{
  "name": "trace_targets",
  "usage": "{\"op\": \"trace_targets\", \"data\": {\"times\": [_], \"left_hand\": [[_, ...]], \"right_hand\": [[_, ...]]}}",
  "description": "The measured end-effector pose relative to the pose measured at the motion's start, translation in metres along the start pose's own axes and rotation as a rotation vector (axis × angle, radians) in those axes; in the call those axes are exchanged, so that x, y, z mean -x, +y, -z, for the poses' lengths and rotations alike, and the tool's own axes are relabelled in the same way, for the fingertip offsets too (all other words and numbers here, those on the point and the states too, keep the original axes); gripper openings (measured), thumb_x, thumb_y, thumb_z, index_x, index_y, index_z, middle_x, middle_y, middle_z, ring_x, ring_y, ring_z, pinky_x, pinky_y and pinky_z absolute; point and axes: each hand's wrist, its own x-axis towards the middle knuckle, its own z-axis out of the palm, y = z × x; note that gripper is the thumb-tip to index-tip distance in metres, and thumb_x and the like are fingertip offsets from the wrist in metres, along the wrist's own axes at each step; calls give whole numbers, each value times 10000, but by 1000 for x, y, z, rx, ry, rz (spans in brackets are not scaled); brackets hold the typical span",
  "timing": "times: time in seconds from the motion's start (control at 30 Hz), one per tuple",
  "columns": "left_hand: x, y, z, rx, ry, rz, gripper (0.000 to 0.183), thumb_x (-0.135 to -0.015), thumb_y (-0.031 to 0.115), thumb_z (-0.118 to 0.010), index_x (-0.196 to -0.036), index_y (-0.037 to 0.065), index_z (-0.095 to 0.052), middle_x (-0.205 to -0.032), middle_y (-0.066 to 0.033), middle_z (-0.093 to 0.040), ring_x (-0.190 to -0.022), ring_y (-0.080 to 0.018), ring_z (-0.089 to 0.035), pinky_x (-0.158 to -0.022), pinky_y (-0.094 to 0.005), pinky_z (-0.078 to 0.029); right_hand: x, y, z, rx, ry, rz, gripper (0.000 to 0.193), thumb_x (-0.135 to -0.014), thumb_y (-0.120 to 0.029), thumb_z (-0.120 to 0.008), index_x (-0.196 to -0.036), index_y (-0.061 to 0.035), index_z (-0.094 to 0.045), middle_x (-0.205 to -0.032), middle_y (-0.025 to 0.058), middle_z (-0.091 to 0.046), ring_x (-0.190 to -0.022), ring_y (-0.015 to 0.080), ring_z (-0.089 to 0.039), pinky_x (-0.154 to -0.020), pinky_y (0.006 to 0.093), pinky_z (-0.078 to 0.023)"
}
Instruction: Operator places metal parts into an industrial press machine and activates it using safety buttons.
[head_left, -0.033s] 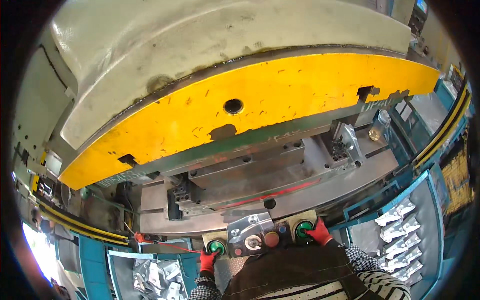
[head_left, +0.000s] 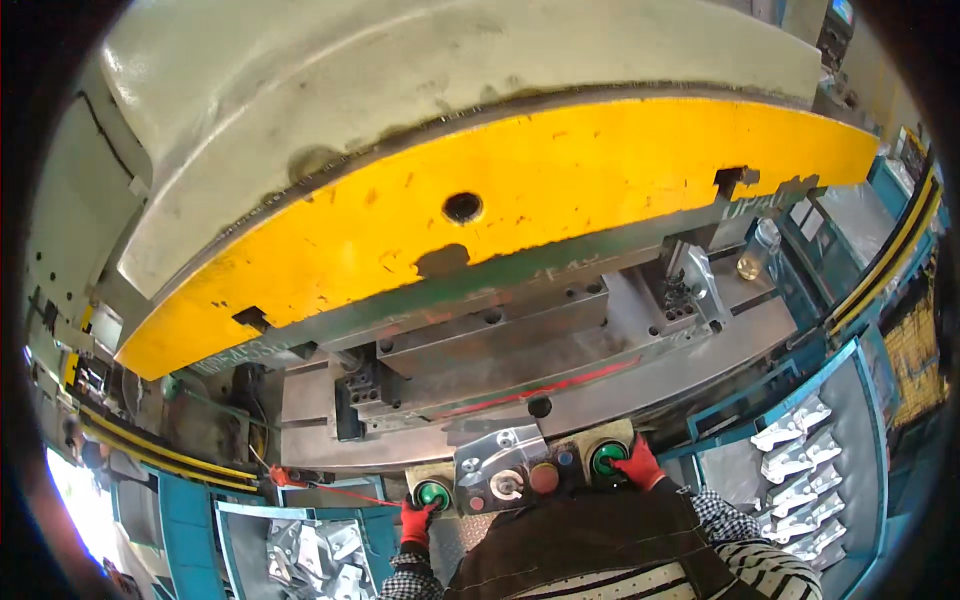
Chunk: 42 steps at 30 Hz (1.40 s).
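My left hand (head_left: 416, 522), in a red glove, rests its fingers at the green push button (head_left: 433, 494) on the control box's left end. At the right end, my right hand (head_left: 641, 466), gloved in red too, reaches onto another green button (head_left: 607, 458). Both hands look open, with fingers apart and nothing held. Between them a shiny stamped metal bracket (head_left: 490, 452) with holes lies on the panel, above a red button (head_left: 544, 478) and a pale round knob. Beyond stands a press with a yellow ram (head_left: 560, 180) over a steel die (head_left: 500, 350).
A blue-edged bin (head_left: 232, 550) at lower left holds loose metal parts. At right, a blue tray (head_left: 868, 440) carries rows of similar parts. Yellow-and-black guard bars (head_left: 888, 262) flank the press. A bottle of yellowish liquid (head_left: 756, 255) stands on the bed's far right.
The yellow ram sits slightly higher now. Both hands have stayed at their green buttons.
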Motion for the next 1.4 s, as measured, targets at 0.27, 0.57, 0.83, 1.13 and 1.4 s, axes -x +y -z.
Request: {"op": "trace_targets", "data": {"times": [0.27,0.57,0.83,1.13,1.4], "left_hand": [[-6,54,31,-500,-296,62,535,-773,283,-912,-1182,8,-705,-913,-93,-743,-836,-235,-690,-755,-368,-566],[-10,429,-139,-451,68,-1129,392,-871,114,-771,-1230,25,-643,-1186,-218,-669,-1094,-390,-648,-946,-451,-518],[-94,529,-271,-1265,585,-1258,564,-794,423,-824,-1198,69,-654,-1279,-198,-621,-1291,-371,-541,-1101,-527,-386],[-130,533,-313,-1240,511,-1177,491,-819,220,-727,-1252,19,-613,-1178,-189,-659,-1094,-352,-647,-961,-463,-506],[-84,519,-198,-225,140,-1233,575,-906,-28,-586,-1468,-51,-469,-1286,-191,-651,-1151,-280,-651,-1007,-407,-515]], "right_hand": [[0,-40,28,-193,-158,131,961,-756,-352,-932,-1491,1,-424,-1435,221,-573,-1346,366,-548,-1114,461,-457],[1,30,16,-220,-135,-29,999,-833,-402,-879,-1559,32,-348,-1493,235,-541,-1370,336,-544,-1126,439,-450],[25,43,40,-355,-17,-193,907,-902,-375,-818,-1579,20,-363,-1516,207,-541,-1385,305,-536,-1138,402,-432],[11,43,165,-572,400,-371,678,-965,-283,-762,-1527,-29,-482,-1382,103,-650,-1276,217,-591,-1087,349,-448],[-176,-12,284,-208,577,104,754,-957,-331,-753,-1533,34,-430,-1484,223,-549,-1392,329,-505,-1172,416,-381]]}}
